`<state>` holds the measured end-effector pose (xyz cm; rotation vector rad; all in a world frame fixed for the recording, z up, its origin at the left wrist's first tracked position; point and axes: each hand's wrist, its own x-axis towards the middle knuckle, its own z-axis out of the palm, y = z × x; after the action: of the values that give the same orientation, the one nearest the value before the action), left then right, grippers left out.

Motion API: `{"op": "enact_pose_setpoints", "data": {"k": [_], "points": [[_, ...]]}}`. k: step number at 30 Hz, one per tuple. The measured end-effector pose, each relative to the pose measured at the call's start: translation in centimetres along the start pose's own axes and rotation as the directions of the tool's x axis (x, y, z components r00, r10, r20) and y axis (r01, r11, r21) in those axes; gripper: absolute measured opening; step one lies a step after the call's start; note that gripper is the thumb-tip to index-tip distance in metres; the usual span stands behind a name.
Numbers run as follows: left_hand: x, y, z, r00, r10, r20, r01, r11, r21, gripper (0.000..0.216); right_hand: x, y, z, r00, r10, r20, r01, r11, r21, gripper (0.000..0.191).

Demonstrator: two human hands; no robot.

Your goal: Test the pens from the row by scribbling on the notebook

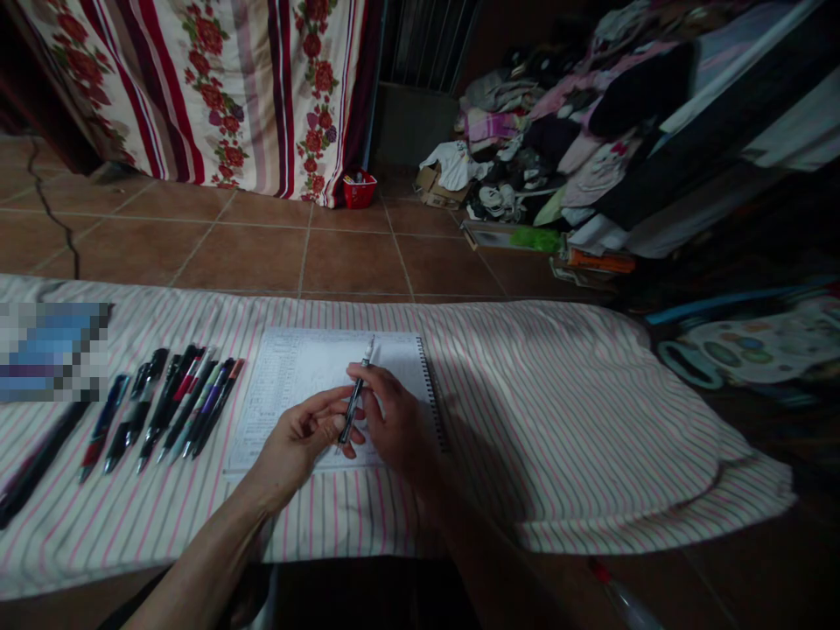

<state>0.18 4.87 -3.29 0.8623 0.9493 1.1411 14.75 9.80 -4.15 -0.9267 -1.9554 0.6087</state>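
Observation:
Both of my hands meet on one dark pen (pixel 354 398) above an open spiral notebook (pixel 276 376). Its pale, clear end points away from me. The lower part of the pen is pinched by my left hand (pixel 318 424), thumb on top. Nearer the pale end, the fingers of my right hand (pixel 394 416) close around the barrel. Written lines and a printed column show on the notebook page, and its coil runs down the right side. Left of the notebook, several pens (pixel 174 407) lie side by side, roughly parallel.
A striped cloth (pixel 557 420) covers the table. At its left end are a long dark object (pixel 43 464) and a blurred-out blue item (pixel 49 350). Beyond, a red basket (pixel 360 189) stands by a floral curtain (pixel 216 96). Clothes (pixel 544 131) are heaped at the right.

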Motion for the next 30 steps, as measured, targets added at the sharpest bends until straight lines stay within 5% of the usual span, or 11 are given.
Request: {"op": "enact_pose_setpoints", "data": {"k": [7,13,15,18,22,25,30], "points": [[-0.3,-0.1,0.3,0.999,0.022,-0.049,-0.021,0.999,0.027,0.046,1.0,0.8,-0.4,0.994,0.031,-0.104,-0.042,0.994,-0.099,0.026],[0.0,0.2,-0.1,0.971,0.223,-0.091,-0.172,0.906,0.387,0.035,2.5,1.7,-2.2,0.89,0.289,-0.352,-0.259,0.957,0.13,0.016],[0.4,-0.1,-0.3,0.941,0.33,-0.073,-0.225,0.774,0.592,0.032,2.9,2.2,-2.6,0.853,0.349,-0.388,-0.27,0.931,0.244,0.018],[1.3,-1.0,-0.4,0.865,0.501,0.036,-0.284,0.428,0.858,0.025,3.2,2.9,-2.9,0.814,0.422,-0.4,-0.276,0.886,0.372,0.026],[2.2,-2.0,0.2,0.808,0.541,0.234,-0.32,0.068,0.945,0.03,3.7,2.8,-2.9,0.752,0.546,-0.369,-0.329,0.796,0.508,0.039],[2.6,-2.4,0.7,0.797,0.538,0.275,-0.284,-0.069,0.956,0.032,4.7,2.3,-2.9,0.705,0.623,-0.339,-0.359,0.725,0.587,0.048],[3.0,-2.7,0.8,0.806,0.517,0.29,-0.237,-0.167,0.957,0.032,7.1,3.9,-2.3,0.707,0.674,-0.215,-0.444,0.66,0.607,0.053]]}}
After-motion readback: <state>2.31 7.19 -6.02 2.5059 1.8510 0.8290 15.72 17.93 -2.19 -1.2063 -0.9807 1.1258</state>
